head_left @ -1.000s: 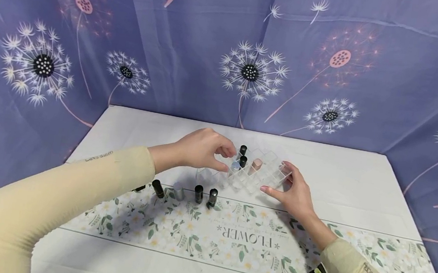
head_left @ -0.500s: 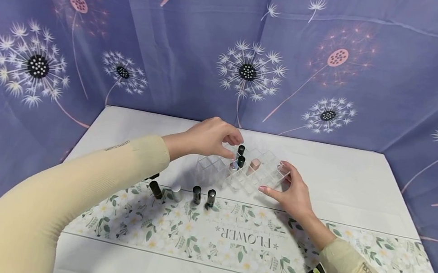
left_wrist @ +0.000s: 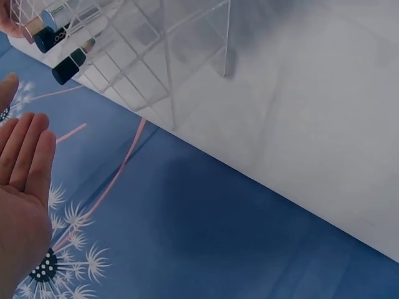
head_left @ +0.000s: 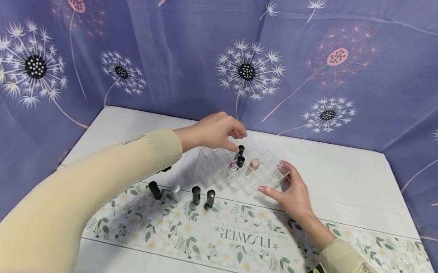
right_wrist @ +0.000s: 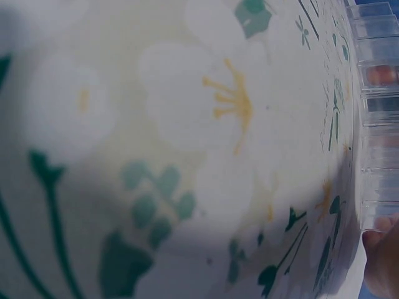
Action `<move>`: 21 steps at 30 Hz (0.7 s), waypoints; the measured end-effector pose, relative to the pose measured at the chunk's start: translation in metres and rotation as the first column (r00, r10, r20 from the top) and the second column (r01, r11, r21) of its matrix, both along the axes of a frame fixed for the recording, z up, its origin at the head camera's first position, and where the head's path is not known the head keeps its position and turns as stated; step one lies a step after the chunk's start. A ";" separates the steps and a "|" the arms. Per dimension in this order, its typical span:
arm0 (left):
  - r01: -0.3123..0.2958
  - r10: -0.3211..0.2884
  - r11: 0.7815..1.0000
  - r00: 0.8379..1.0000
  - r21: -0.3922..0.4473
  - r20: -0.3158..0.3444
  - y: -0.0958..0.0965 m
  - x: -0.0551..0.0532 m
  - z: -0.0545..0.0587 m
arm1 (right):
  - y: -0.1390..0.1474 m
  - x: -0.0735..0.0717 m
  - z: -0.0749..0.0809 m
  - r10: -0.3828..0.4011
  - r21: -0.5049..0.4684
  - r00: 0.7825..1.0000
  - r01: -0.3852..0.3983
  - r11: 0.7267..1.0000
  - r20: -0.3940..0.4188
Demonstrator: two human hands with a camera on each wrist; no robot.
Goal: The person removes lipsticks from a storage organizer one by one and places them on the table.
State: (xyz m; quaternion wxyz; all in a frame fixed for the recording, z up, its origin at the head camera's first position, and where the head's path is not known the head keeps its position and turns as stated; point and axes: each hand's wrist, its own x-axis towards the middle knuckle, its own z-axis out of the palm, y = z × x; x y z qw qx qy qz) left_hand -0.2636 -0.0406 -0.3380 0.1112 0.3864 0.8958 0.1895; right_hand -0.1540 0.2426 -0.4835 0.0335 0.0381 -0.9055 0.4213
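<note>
Steadying, presumably: right hand gripped the clear rack by one end | left hand hovered empty, thumb parted from fingers

A clear, rigid plastic rack, partitioned by thin walls into diamond-set compartments, stood on the white table with its long side running across. Four cosmetic tubes occupied separate compartments near its middle: a rear black tube, its top above the rim; a second black tube, just in front; a silvery tube, nearer the front and slightly left; and a pink tube, to the right.
</note>
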 end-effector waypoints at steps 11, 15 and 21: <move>-0.006 0.006 1.000 1.000 -0.019 0.019 0.005 -0.012 -0.006 | 0.000 0.000 0.000 0.008 0.001 1.000 -0.008 1.000 -0.002; -0.007 0.008 0.999 1.000 -0.035 0.030 0.006 -0.015 -0.008 | 0.001 0.000 -0.001 0.007 -0.003 1.000 -0.007 1.000 0.001; -0.004 0.007 0.999 0.998 -0.050 0.058 0.008 -0.019 -0.015 | 0.000 0.000 -0.001 0.004 -0.010 1.000 -0.004 1.000 0.001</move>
